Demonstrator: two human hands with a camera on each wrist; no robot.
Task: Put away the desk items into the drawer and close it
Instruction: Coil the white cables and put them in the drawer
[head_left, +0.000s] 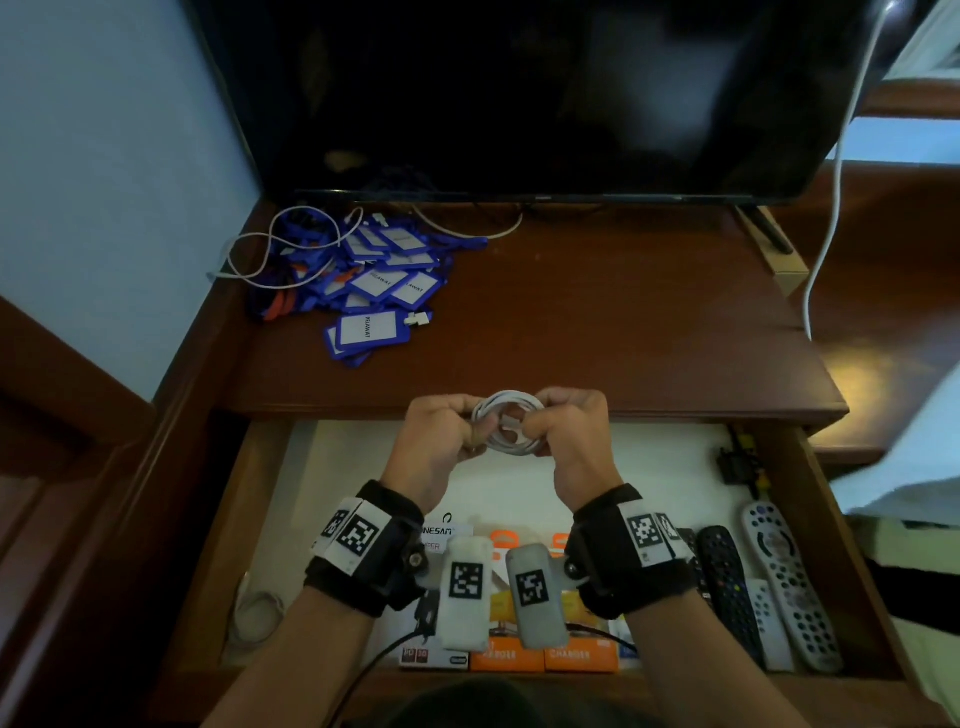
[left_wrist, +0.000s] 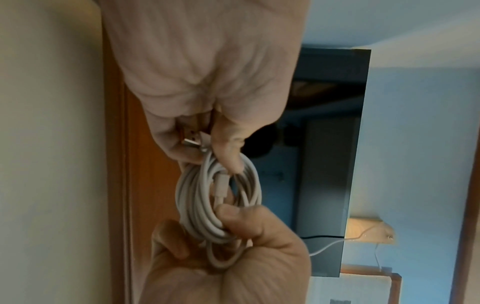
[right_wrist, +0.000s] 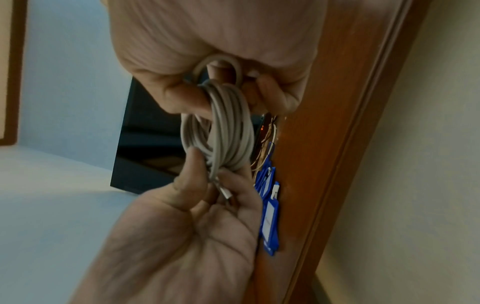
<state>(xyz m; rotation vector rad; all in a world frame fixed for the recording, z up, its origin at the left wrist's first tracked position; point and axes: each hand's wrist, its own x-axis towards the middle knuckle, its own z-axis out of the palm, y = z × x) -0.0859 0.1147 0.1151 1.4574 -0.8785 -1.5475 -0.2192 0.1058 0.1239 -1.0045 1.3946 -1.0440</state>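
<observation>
Both hands hold a coiled white cable (head_left: 506, 423) above the front edge of the desk (head_left: 597, 322), over the open drawer (head_left: 244, 519). My left hand (head_left: 457, 431) pinches the coil (left_wrist: 221, 197) on its left side, and the cable's metal USB plug (left_wrist: 192, 142) lies between its thumb and fingers. My right hand (head_left: 550, 431) grips the other side, with a small loop of cable (right_wrist: 228, 127) curled inside its fingers. In the right wrist view, my right hand (right_wrist: 228, 92) is at the top and my left hand (right_wrist: 215, 176) at the bottom.
A pile of blue badge holders (head_left: 379, 280) with lanyards and a loose white cable (head_left: 270, 254) lies at the desk's back left. A dark TV (head_left: 519, 93) stands behind. The drawer holds remotes (head_left: 789, 582), orange charger boxes (head_left: 545, 657), a coiled cable (head_left: 257, 613) and a black adapter (head_left: 737, 462).
</observation>
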